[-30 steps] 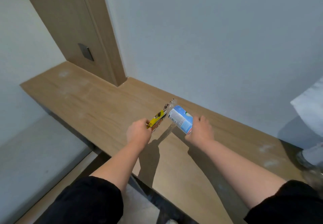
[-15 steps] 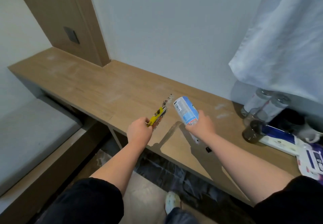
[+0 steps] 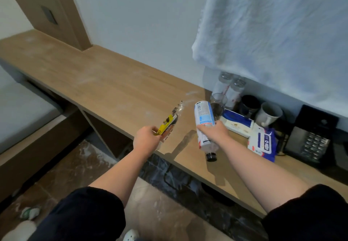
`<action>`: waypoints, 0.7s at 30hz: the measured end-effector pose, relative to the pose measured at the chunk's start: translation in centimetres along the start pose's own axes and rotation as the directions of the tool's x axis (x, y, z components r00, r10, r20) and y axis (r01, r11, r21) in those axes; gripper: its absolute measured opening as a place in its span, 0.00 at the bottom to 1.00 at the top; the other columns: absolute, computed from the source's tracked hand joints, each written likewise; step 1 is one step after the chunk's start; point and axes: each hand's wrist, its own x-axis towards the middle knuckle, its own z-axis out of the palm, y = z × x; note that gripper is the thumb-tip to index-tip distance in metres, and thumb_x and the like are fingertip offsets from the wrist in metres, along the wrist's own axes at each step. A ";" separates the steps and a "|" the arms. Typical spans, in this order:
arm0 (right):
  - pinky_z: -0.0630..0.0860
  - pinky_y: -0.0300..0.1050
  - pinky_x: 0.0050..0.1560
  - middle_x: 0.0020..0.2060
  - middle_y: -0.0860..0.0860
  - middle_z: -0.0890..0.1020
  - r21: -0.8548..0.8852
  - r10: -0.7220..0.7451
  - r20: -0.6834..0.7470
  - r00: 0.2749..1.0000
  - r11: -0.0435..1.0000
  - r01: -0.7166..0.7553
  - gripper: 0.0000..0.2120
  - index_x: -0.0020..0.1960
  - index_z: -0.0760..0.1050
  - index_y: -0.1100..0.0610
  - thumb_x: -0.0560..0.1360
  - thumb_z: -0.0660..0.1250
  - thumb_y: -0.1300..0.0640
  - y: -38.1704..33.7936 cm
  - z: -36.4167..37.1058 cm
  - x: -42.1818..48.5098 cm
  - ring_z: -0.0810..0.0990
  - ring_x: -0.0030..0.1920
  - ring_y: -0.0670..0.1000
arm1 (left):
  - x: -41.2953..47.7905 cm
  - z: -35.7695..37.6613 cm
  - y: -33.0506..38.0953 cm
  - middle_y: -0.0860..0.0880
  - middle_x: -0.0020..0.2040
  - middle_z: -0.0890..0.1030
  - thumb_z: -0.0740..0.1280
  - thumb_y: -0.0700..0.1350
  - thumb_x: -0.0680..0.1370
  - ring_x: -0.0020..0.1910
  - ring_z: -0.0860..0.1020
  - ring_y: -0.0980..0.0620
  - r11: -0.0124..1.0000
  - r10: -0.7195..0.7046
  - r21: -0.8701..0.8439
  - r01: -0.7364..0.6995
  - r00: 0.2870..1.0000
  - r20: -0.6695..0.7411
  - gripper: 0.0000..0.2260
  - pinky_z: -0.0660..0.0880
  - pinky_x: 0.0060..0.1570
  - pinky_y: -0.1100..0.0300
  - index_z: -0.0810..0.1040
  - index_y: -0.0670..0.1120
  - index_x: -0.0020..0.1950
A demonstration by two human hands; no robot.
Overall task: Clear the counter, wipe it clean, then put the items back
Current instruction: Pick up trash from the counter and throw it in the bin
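Left hand [image 3: 148, 137] is clenching around the lower end of a yellow snack packet [image 3: 166, 126], whose crinkled clear top is pointing toward one o'clock above the wooden worktop [image 3: 113, 90]. Right hand [image 3: 214, 129] is gripping a plastic bottle [image 3: 204, 112] with a blue and white label around its middle. The bottle is hanging tilted and upside down, its dark cap pointing toward six o'clock and its base toward eleven o'clock. Both things are being held in the air over the front part of the worktop, the packet sitting at nine o'clock from the bottle, and the two are staying apart.

Toward two o'clock from the right hand, a group of things is crowding the worktop against the wall. A clear glass [image 3: 218, 101] is standing just behind the bottle's base, with two clear capped bottles [image 3: 231, 84] standing behind it at twelve o'clock. A dark cup [image 3: 250, 103] and a grey mug [image 3: 269, 112] are standing side by side at three o'clock from the glass. A blue and white tissue box [image 3: 238, 124] is lying in front of them, and a pack of wet wipes [image 3: 261, 143] is lying at five o'clock from the box, touching it. A black telephone [image 3: 310, 137] is sitting at three o'clock from the wipes. A white cloth [image 3: 273, 33] is hanging over this group. Pale dusty smears are showing on the worktop.
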 end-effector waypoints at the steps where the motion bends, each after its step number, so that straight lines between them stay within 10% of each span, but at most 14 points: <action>1: 0.71 0.41 0.30 0.48 0.52 0.78 0.068 0.036 0.048 0.998 0.997 -0.039 0.28 0.60 0.67 0.57 0.70 0.74 0.44 1.6 -1.4 0.1 0.78 0.35 0.48 | -1.2 1.8 1.1 0.51 0.43 0.81 0.71 0.45 0.74 0.41 0.81 0.50 1.000 -0.008 -0.028 0.008 1.000 0.009 0.05 0.82 0.42 0.50 0.77 0.53 0.44; 13: 0.80 0.54 0.49 0.51 0.60 0.83 0.393 0.127 0.463 0.877 0.858 -0.332 0.25 0.66 0.69 0.62 0.73 0.72 0.56 15.5 -9.1 -1.5 0.84 0.45 0.58 | -13.2 15.6 5.8 0.50 0.50 0.81 0.71 0.45 0.76 0.48 0.78 0.53 0.972 -0.129 -0.200 0.122 0.991 -0.020 0.11 0.76 0.50 0.58 0.81 0.47 0.58; 21: 0.79 0.46 0.40 0.54 0.53 0.80 0.276 0.009 0.300 0.954 0.956 -0.096 0.22 0.61 0.68 0.54 0.71 0.73 0.60 19.2 -4.9 -8.8 0.81 0.44 0.52 | -17.5 16.5 0.7 0.47 0.57 0.82 0.69 0.43 0.78 0.52 0.78 0.51 0.942 -0.196 -0.285 0.177 0.980 -0.041 0.11 0.73 0.50 0.60 0.80 0.45 0.60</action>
